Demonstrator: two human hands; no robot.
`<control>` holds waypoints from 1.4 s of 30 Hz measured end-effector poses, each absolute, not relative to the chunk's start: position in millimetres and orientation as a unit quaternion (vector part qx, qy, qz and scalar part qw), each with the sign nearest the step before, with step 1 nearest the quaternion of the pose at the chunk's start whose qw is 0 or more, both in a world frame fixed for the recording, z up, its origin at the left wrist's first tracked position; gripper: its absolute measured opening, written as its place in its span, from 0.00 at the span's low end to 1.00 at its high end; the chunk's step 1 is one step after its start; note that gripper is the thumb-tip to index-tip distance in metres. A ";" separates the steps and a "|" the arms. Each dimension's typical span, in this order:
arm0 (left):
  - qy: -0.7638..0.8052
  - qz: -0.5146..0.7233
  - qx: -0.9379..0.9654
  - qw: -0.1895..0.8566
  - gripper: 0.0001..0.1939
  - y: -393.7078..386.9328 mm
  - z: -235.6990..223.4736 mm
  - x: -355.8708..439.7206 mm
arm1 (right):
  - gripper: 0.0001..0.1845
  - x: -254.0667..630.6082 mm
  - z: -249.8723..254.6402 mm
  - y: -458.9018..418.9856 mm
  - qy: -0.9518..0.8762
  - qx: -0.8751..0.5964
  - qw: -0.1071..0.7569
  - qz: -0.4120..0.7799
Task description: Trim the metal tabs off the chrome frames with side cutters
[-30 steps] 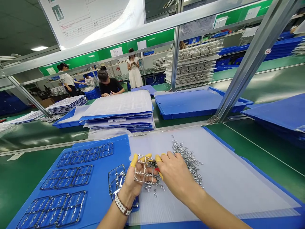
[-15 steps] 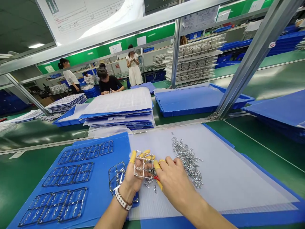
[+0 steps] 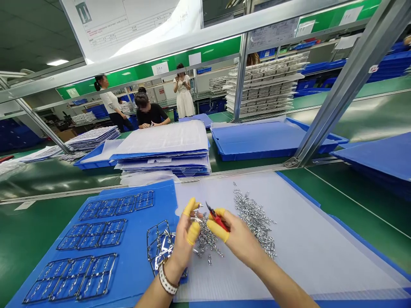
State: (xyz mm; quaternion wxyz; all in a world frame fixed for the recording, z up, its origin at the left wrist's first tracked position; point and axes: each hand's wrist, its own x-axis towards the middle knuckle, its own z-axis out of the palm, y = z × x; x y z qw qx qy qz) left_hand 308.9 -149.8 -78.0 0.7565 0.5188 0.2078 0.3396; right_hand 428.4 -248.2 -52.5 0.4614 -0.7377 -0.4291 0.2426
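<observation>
Raised over the white sheet, my left hand [image 3: 184, 237] has yellow finger covers on and pinches a shiny silver piece [image 3: 196, 219], mostly hidden by the fingers. My right hand [image 3: 236, 235], just across from it, grips red-handled cutting pliers [image 3: 219, 221] with the dark jaws pointing up and left. Below the hands lies a small heap of silver twisted parts [image 3: 207, 241]. A bigger pile of the same parts [image 3: 253, 216] spreads to the right. Beside my left wrist, dark frames [image 3: 157, 241] overlap silver pieces.
Rows of rectangular frames with small twisted parts [image 3: 85, 278] lie on the blue sheet [image 3: 135, 265] at left. Beyond the bench's metal rail stand a stack of white sheets [image 3: 163, 139] and a blue tray [image 3: 257, 143]. A slanted metal post [image 3: 340, 81] rises at right. Several people are further back.
The silver frame that lay flat in my left palm no longer shows whole, and that hand has turned. The pliers have come away and tilted upward. More twisted parts show below the hands.
</observation>
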 end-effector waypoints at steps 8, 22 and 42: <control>0.119 0.395 0.853 0.319 0.40 -142.1 -94.4 306.6 | 0.14 419.6 -45.0 -223.5 -0.326 -0.589 0.618 0.406; 0.178 0.367 0.502 0.762 0.34 -139.1 -80.4 307.7 | 0.19 411.0 -75.6 -221.0 -0.597 -0.651 0.456 -0.106; 0.175 0.320 0.188 0.912 0.24 -125.6 -85.0 320.3 | 0.15 402.2 -58.4 -215.6 -0.611 -0.767 0.165 -0.104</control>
